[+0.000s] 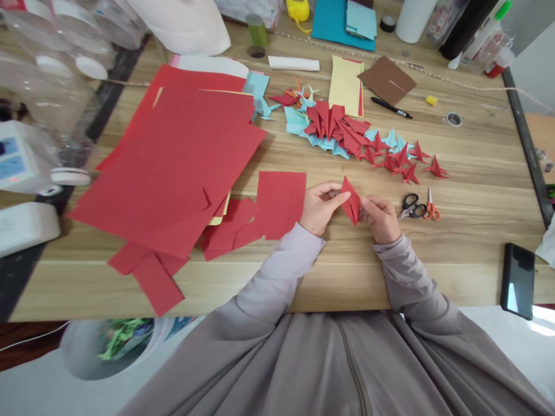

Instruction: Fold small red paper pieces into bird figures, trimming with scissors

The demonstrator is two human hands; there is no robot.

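Between my two hands is a folded red paper (351,202), a narrow diamond with a crease down its middle. My left hand (319,206) pinches its left side, thumb lying on the front face. On the lower right edge, my right hand (380,217) grips it with curled fingers; the fingertips are partly hidden. A flat red paper square (281,205) lies just left of my left hand. Beyond the hands sit several folded red paper cranes (401,156), with light blue folded pieces (332,145) among them.
Black-handled scissors (411,207) and small orange scissors (431,209) lie right of my right hand. A large stack of red sheets (173,162) covers the left side. A phone (518,280) rests at the front right edge; a waste bin (82,352) stands below the table.
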